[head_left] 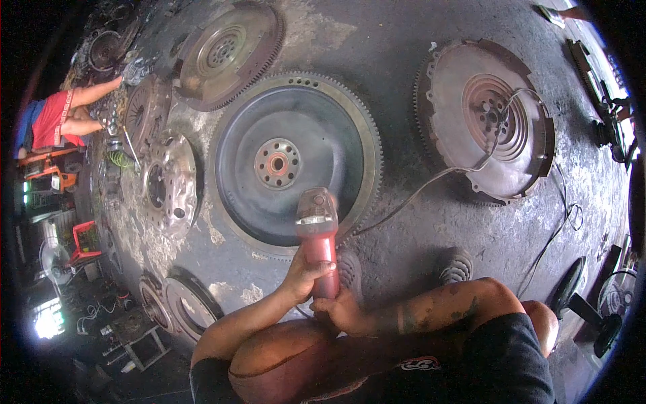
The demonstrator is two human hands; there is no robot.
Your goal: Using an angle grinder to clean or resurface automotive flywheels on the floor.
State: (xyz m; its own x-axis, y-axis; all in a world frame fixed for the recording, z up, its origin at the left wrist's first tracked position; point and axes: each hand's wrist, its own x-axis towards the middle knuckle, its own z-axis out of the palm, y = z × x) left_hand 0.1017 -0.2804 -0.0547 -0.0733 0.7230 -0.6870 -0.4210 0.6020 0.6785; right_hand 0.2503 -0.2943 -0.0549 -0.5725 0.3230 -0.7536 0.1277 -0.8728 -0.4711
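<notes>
so I'm holding this red power tool (321, 248) head-first over the big toothed flywheel's (323, 151) near side, left hand (304, 277) closed around its body, right hand (342, 311) wrapped around its back end

A red angle grinder (323, 246) with a metallic head is held pointing to twelve o'clock, its head over the five o'clock part of a round grey flywheel (239, 165), which lies face up, toothed around its rim, bolt holes ringing its hub.

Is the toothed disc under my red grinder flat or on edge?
Flat: the toothed disc lies on the floor, its round face turned up.
</notes>
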